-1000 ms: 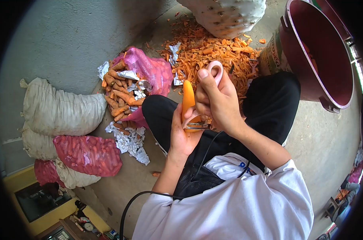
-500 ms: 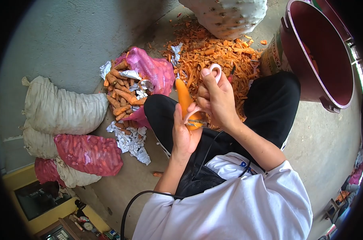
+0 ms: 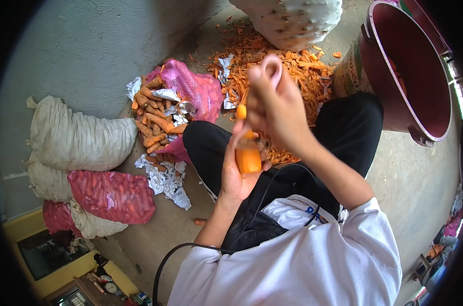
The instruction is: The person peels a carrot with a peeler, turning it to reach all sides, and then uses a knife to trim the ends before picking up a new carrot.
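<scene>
Carrot [image 3: 248, 157] stands nearly upright in the left hand [image 3: 235, 176], whose fingers curl shut round its lower half, above the person's lap [image 3: 338, 127]. The right hand [image 3: 278, 109] is raised just above the carrot's tip, wrist bent, closed on one pink-handled peeler [image 3: 271, 65]; blur hides the blade. Beyond the carrot lies one heap of orange peelings [image 3: 303, 69] on the floor [image 3: 420, 194], then one spotted white sack [image 3: 287, 20]. Left of the carrot, one opened pink net bag [image 3: 190, 89] spills unpeeled carrots [image 3: 152, 120]; farther left lie two full pink net sacks [image 3: 111, 198] among plain white sacks [image 3: 78, 136]. Right of the carrot stands one dark red bucket [image 3: 420, 92], a printed label [image 3: 346, 66] beside it, its writing too blurred to read.
</scene>
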### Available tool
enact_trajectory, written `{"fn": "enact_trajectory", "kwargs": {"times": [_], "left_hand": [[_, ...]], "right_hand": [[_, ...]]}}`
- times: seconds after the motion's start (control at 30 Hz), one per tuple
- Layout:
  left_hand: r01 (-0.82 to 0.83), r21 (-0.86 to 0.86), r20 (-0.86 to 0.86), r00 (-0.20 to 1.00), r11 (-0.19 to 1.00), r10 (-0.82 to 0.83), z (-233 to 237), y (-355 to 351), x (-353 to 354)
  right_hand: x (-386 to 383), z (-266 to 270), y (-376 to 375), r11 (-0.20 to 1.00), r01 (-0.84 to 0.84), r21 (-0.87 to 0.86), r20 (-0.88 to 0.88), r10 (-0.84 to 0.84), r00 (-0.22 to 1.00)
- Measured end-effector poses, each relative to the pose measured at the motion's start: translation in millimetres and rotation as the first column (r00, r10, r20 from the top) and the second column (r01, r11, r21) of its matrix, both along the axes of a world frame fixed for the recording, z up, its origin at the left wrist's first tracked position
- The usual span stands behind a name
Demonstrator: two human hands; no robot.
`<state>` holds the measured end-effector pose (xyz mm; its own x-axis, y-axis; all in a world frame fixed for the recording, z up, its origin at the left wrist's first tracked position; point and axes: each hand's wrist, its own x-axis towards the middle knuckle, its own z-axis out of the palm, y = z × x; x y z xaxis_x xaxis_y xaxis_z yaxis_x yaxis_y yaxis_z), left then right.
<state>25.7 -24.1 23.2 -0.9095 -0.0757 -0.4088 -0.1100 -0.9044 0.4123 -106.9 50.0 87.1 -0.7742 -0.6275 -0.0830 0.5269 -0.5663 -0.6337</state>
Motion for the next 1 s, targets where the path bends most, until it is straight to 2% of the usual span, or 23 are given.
{"fn": "enact_trajectory", "kwargs": {"times": [0.1, 0.13, 0.23, 0.27, 0.3, 0.33, 0.37, 0.43, 0.5, 0.53, 0.6, 0.7, 0.73, 0.77, 0.83, 0.9, 0.97, 1.0], "left_hand": [[-0.032, -0.112, 0.071, 0.997, 0.993, 0.04, -2.2, 2.1, 1.9], [-0.02, -0.135, 0.058, 0.998, 0.991, 0.028, -2.8, 3.2, 1.9], [0.005, -0.216, 0.01, 1.0, 0.976, -0.003, -2.7, 4.1, 0.3], [0.021, -0.223, -0.002, 1.0, 0.975, -0.022, -2.6, 3.8, 1.7], [0.04, -0.229, -0.015, 0.999, 0.973, -0.045, -3.5, 4.7, 4.3], [0.062, -0.233, -0.023, 0.997, 0.971, -0.069, -3.8, 6.5, 8.3], [0.087, -0.264, 0.024, 0.996, 0.961, -0.084, -1.3, 9.0, 12.1], [0.14, -0.331, 0.108, 0.988, 0.933, -0.11, 7.3, 11.5, 14.1], [0.134, -0.163, 0.069, 0.99, 0.977, -0.124, 10.2, 7.3, 12.0], [0.122, -0.079, 0.069, 0.991, 0.989, -0.117, 9.7, 3.1, 10.0], [0.094, 0.111, 0.101, 0.989, 0.989, -0.106, 5.8, -3.0, 7.5], [0.036, 0.25, 0.106, 0.992, 0.967, -0.064, -9.0, -3.7, 4.6], [0.033, 0.159, 0.045, 0.998, 0.987, -0.041, -8.5, -1.0, 3.9], [0.047, 0.069, 0.099, 0.994, 0.997, -0.054, -0.4, -0.8, 0.4], [-0.034, 0.001, 0.241, 0.97, 0.999, 0.033, 7.5, 3.0, -3.9], [0.038, 0.113, -0.024, 0.999, 0.993, -0.036, -8.1, -4.5, -1.2], [0.023, 0.074, -0.041, 0.999, 0.997, -0.02, -12.7, -3.4, 3.9], [-0.025, -0.02, 0.072, 0.997, 0.999, 0.026, 6.3, 7.4, -0.9]], "right_hand": [[25.7, -2.9, 8.3, 0.997, -0.076, 0.032, 0.076, 0.074, 0.994], [30.9, 1.5, 6.1, 0.997, -0.031, 0.068, 0.095, 0.024, 0.995], [24.1, -17.1, 11.3, 0.994, -0.094, 0.047, 0.08, 0.09, 0.993], [20.5, -20.6, 9.2, 0.998, -0.043, 0.048, 0.064, 0.04, 0.997], [9.2, -29.2, 5.1, 0.987, 0.066, 0.143, -0.075, -0.056, 0.996], [-11.5, -38.9, -0.1, 0.974, 0.166, 0.151, -0.172, -0.14, 0.975], [-35.8, -50.8, -6.3, 0.953, 0.264, 0.151, -0.266, -0.218, 0.939], [-83.5, -83.4, -23.7, 0.88, 0.415, 0.23, -0.341, -0.326, 0.882], [-91.9, -72.6, -21.6, 0.896, 0.407, 0.179, -0.209, -0.37, 0.905], [-88.9, -67.7, -18.8, 0.919, 0.376, 0.12, -0.207, -0.347, 0.915], [-68.8, -51.2, -10.7, 0.967, 0.253, 0.033, -0.128, -0.247, 0.961], [-20.0, -25.0, 1.8, 0.993, 0.116, -0.015, 0.007, -0.115, 0.993], [-2.7, -9.0, 6.5, 0.998, 0.058, -0.026, 0.039, -0.057, 0.998], [8.9, -1.1, 11.0, 1.0, 0.012, -0.027, 0.103, -0.009, 0.995], [21.7, -7.1, 12.2, 0.998, -0.02, -0.062, 0.144, 0.028, 0.989], [30.1, -3.9, 14.0, 0.998, -0.03, -0.063, 0.153, 0.04, 0.987], [36.1, -4.6, 14.1, 0.999, -0.043, -0.002, 0.098, 0.043, 0.994], [37.1, -6.2, 12.8, 0.998, -0.042, 0.05, 0.099, 0.036, 0.994]]}}
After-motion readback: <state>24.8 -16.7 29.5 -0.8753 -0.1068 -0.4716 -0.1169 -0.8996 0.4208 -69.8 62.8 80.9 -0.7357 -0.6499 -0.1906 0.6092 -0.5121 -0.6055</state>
